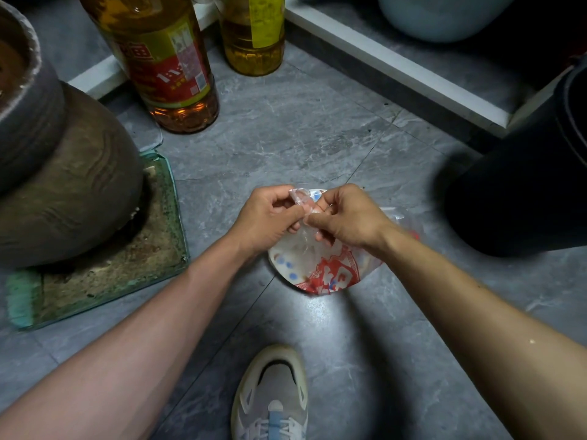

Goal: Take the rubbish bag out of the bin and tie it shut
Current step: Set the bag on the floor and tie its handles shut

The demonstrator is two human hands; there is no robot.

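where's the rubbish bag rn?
Head view, centre: the rubbish bag is over the grey floor, its twisted neck pinched by the left hand and right hand. The dark bin stands to its right; a shoe is nearer the camera.

My bag is clear, showing white with red ornament and blue dots. The floor is veined grey, the bin black, the jar brown, the bottle amber with a red-and-yellow label, my shoe white, black-striped.
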